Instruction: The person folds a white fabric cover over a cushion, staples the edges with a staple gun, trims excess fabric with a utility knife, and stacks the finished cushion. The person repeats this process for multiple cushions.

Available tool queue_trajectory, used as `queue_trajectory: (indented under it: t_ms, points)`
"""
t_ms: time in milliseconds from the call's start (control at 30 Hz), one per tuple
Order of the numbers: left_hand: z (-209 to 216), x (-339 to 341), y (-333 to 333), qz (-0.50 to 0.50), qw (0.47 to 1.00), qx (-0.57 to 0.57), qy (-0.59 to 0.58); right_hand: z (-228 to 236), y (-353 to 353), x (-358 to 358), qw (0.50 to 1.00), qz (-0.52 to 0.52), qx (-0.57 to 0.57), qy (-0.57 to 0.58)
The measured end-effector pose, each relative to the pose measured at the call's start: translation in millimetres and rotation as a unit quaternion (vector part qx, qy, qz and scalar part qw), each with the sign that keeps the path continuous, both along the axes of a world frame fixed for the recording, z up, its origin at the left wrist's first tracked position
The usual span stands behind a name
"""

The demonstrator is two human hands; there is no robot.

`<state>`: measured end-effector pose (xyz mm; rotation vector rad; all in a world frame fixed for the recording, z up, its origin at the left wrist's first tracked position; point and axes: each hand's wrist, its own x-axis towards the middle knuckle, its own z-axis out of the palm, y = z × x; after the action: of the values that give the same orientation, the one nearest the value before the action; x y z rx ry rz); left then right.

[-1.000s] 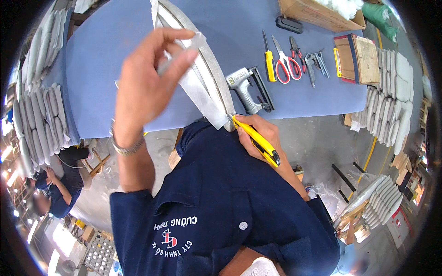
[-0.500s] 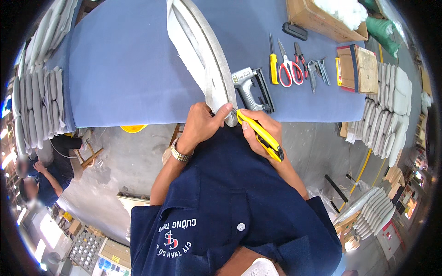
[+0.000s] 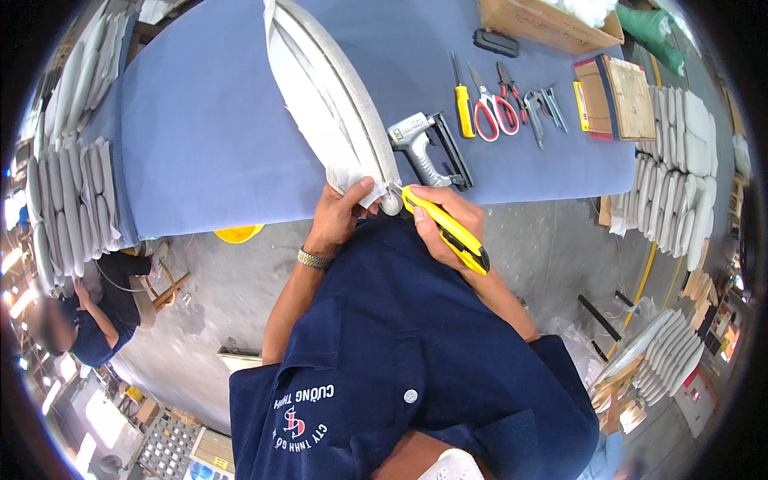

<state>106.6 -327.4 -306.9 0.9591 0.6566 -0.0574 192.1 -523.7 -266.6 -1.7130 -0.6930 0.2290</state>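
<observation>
My left hand (image 3: 338, 216) grips the near end of a long, curved cushion (image 3: 340, 96) covered in grey and white fabric. Its thumb lies on the white cloth. In my right hand (image 3: 453, 222) is a yellow utility knife (image 3: 448, 228) with a black butt end. The knife's tip meets the grey edge at the cushion's near end; the exact contact is too small to make out. A silver and black staple gun (image 3: 422, 154) lies on the blue-covered table (image 3: 200, 136), just right of the cushion.
Right of the staple gun lie a yellow screwdriver (image 3: 465, 110), red-handled scissors (image 3: 496, 116) and pliers (image 3: 512, 88). A cardboard box (image 3: 552, 28) with white stuffing stands at the far right. Stacked grey cushions (image 3: 72, 204) flank the table. Another person (image 3: 100, 324) is at the left.
The cushion's far end has swung left and more of its white underside shows. Both hands have shifted slightly left, and the knife stays at the near end. The whole view has turned a little.
</observation>
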Motion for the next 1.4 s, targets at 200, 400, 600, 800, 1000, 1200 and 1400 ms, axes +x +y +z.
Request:
queue_trajectory:
  t_ms: [200, 400, 600, 800, 1000, 1200, 1400]
  points:
    - [1, 1, 1, -0.011, 1.000, -0.008, -0.016, 0, 2, 2, 1.000, 0.015, -0.015, -0.005]
    - [-4, -1, 0, -0.010, 1.000, -0.013, -0.024, 0, 1, -1, 0.999, 0.004, -0.007, 0.039]
    - [-2, -1, -6, -0.003, 1.000, -0.014, -0.005, 1, -5, -4, 0.998, 0.012, -0.040, 0.042]
    - [-7, -5, -7, 0.002, 0.999, -0.033, -0.014, -2, -7, -8, 0.999, 0.009, -0.031, 0.037]
    - [-7, -5, -10, 0.021, 0.998, -0.049, -0.027, -6, -10, -11, 0.999, 0.010, -0.029, 0.009]
    - [-14, -9, -7, 0.019, 0.998, -0.066, -0.014, -6, -11, -12, 0.999, 0.009, -0.029, 0.011]
    - [-22, -12, -3, 0.015, 0.997, -0.074, -0.024, -4, -13, -13, 0.999, 0.006, -0.030, 0.025]
